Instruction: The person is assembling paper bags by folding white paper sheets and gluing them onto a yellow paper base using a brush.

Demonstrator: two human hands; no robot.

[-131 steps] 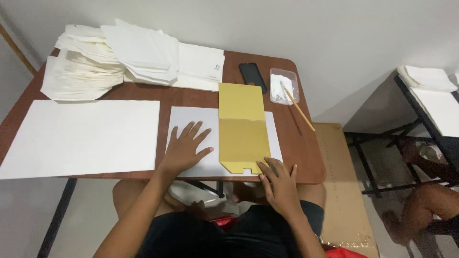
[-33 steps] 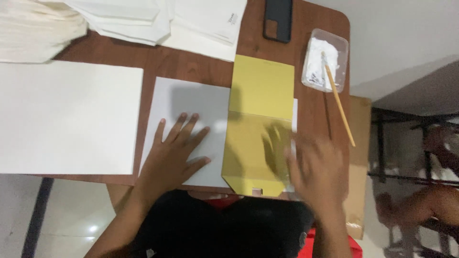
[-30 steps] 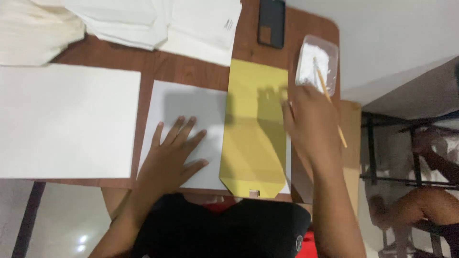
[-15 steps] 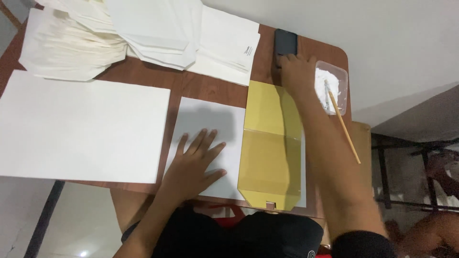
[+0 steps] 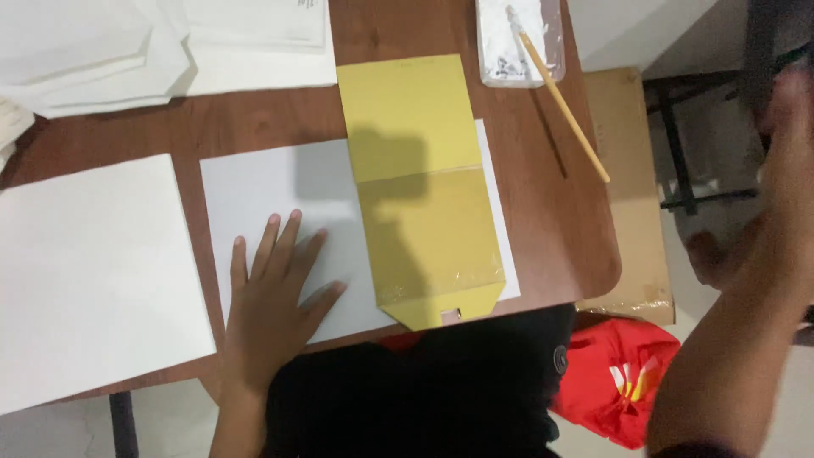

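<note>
Lying just right of the flat, empty left grip (image 5: 275,293): yellow envelope (image 5: 420,187); right grip unclear.

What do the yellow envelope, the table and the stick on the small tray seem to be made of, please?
The yellow envelope looks like matte paper or thin card, with a fold line across it. The table seems wood or wood-look laminate: brown grain, slight sheen. The stick looks like pale bare wood or bamboo. The tray appears to be clear plastic.

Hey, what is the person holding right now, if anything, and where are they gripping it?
The left hand grips nothing; it lies flat, palm down, on the white sheet. The right hand is raised off the table and blurred, so any hold cannot be told.
</note>
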